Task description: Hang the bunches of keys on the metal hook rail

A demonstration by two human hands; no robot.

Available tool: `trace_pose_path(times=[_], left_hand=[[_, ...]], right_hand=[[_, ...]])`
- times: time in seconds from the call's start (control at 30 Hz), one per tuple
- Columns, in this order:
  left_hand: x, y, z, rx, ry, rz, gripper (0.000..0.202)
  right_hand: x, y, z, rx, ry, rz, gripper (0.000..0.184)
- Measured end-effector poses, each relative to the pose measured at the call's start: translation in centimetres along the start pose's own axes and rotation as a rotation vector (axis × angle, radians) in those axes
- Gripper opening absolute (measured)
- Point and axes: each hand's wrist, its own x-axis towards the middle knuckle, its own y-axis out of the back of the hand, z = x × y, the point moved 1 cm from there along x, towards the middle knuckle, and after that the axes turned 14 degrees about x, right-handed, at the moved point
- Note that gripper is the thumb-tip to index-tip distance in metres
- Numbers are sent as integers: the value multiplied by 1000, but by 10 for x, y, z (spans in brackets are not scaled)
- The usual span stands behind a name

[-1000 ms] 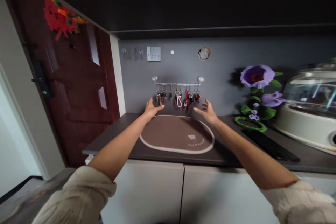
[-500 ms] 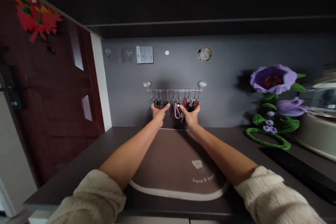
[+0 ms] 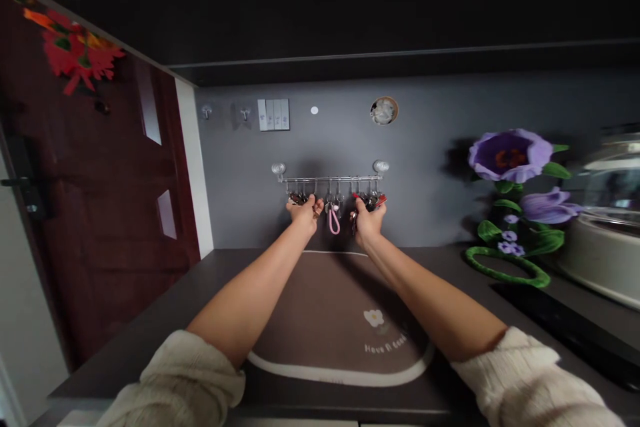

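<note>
We hold keys [image 3: 297, 199] in our left hand [image 3: 304, 215] and right hand [image 3: 370, 220], near a brown mat [image 3: 320, 313] saying "Have A".

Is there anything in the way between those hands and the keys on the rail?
Nothing visible: the left hand is already around keys toward the left end of the rail, the right hand around the bunch toward the right. A pink loop hangs between the hands, blocking neither.
</note>
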Motion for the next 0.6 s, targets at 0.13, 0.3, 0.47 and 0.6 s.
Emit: trace_pose_path(times=[0.13, 0.3, 0.47, 0.6], left_hand=[[3, -7, 23, 2, -48, -21, 32], [3, -20, 53, 16, -66, -123, 26], [-16, -10, 58, 48, 27, -287, 17], [-30, 24, 38, 162, 230, -273, 15]], right_hand=[[4, -6, -19, -2, -8, -30, 49], [22, -20, -36, 78, 97, -59, 46], [29, -24, -58, 57, 83, -180, 45], [5, -6, -65, -85, -168, -267, 33]])
